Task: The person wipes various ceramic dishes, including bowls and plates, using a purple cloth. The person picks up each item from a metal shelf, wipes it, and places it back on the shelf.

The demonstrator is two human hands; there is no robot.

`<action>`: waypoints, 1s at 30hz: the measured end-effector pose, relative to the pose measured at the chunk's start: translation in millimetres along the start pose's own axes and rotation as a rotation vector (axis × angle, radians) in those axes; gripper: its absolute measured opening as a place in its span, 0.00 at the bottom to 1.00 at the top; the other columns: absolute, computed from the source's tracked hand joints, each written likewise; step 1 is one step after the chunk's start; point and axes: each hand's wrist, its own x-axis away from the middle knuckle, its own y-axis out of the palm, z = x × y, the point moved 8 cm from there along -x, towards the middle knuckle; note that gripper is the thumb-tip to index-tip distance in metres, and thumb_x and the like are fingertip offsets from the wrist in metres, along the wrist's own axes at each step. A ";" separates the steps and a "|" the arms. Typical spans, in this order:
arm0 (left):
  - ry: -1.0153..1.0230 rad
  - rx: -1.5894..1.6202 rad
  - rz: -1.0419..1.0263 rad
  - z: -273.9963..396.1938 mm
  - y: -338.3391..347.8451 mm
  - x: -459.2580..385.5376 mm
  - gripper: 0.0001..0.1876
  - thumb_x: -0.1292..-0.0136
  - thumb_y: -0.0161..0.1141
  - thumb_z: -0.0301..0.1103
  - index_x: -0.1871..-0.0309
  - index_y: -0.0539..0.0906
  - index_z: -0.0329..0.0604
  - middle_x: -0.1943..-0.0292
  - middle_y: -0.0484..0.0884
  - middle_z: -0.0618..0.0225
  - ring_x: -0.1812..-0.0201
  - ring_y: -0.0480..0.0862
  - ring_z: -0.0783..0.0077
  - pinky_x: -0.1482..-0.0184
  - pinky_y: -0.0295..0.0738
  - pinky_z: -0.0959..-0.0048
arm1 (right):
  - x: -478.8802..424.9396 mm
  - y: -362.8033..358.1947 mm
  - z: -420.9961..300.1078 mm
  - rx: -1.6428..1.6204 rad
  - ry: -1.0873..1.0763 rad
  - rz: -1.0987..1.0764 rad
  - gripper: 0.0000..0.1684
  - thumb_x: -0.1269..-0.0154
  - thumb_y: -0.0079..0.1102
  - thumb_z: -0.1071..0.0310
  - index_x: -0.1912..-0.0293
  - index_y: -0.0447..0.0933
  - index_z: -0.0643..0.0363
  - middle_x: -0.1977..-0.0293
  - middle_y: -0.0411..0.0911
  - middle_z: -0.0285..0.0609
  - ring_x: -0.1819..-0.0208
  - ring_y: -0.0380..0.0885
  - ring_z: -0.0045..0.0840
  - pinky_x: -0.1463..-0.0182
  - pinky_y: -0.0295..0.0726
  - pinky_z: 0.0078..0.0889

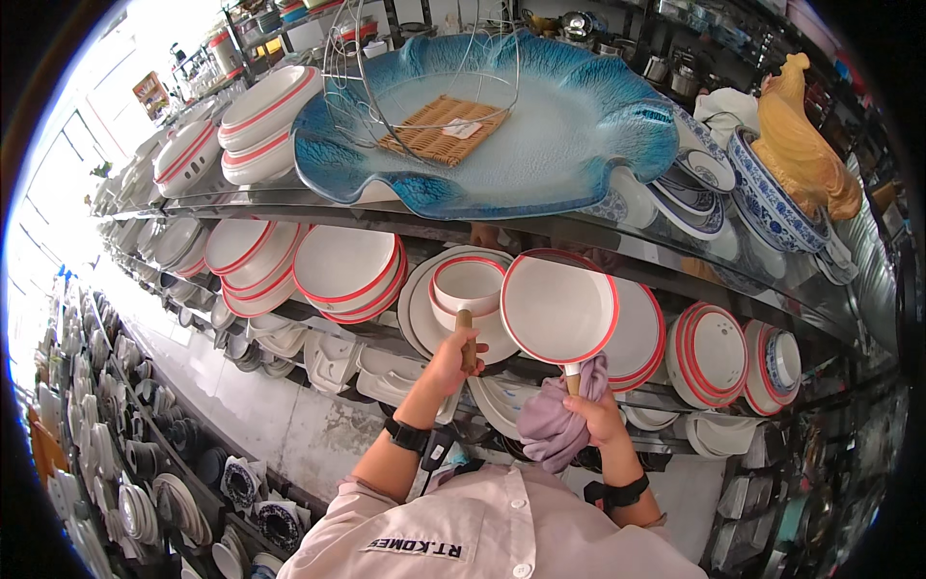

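Observation:
My left hand [457, 354] grips the wooden handle [468, 340] of a small white pan with a red rim [470, 284]. This pan sits in another red-rimmed vessel, above white plates [416, 304] on the shelf. A larger white pan with a red rim [561, 307] is tilted so that its inside faces me. Its wooden handle [574, 383] is in my right hand [599, 416], together with a bunched mauve cloth [553, 427]. The shelf above partly covers the large pan's far edge.
Red-rimmed bowls [347, 264] stand to the left, stacked red-rimmed plates [636, 333] to the right. Overhead, a glass shelf [506, 224] bears a wavy blue glass platter [485, 188], a wire basket [362, 79] and a ceramic hen [803, 145]. White dishes [391, 376] fill the shelf below.

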 end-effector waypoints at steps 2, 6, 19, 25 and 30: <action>-0.002 -0.020 0.028 0.9 0.2 1.5 0.23 0.34 0.60 0.48 0.46 0.73 0.41 0.56 0.79 0.60 0.71 0.78 0.69 0.68 0.73 0.70 | 1.0 0.6 -1.1 -0.002 -0.005 -0.007 0.33 0.45 0.66 0.78 0.38 0.70 0.63 0.48 0.79 0.42 0.44 0.78 0.28 0.37 0.74 0.36; 0.009 -0.041 0.070 7.3 2.2 9.6 0.21 0.35 0.63 0.45 0.48 0.73 0.42 0.59 0.77 0.64 0.72 0.76 0.72 0.70 0.73 0.71 | 4.3 2.0 -1.6 -0.022 0.003 -0.019 0.35 0.44 0.65 0.78 0.36 0.68 0.64 0.47 0.79 0.44 0.43 0.78 0.30 0.35 0.74 0.37; 0.312 -0.415 0.129 14.1 -2.7 4.2 0.12 0.37 0.66 0.30 0.60 0.73 0.35 0.72 0.74 0.70 0.77 0.74 0.77 0.78 0.69 0.75 | 19.2 -18.6 5.1 -0.027 0.010 0.059 0.36 0.43 0.63 0.81 0.34 0.67 0.62 0.46 0.78 0.42 0.43 0.77 0.30 0.37 0.76 0.36; 0.347 -0.381 0.122 -1.7 -7.6 -0.3 0.11 0.34 0.63 0.29 0.54 0.73 0.37 0.72 0.73 0.72 0.78 0.72 0.79 0.76 0.68 0.75 | 21.1 -22.2 1.7 -0.011 -0.034 0.039 0.35 0.44 0.64 0.80 0.36 0.68 0.62 0.46 0.78 0.41 0.44 0.77 0.28 0.38 0.75 0.35; 0.420 -0.374 0.157 2.2 -9.5 7.8 0.08 0.35 0.60 0.26 0.56 0.72 0.37 0.74 0.73 0.72 0.80 0.72 0.78 0.78 0.68 0.75 | 24.9 -22.4 -0.7 -0.014 -0.031 0.069 0.34 0.44 0.64 0.78 0.36 0.70 0.62 0.47 0.78 0.40 0.44 0.77 0.27 0.37 0.75 0.35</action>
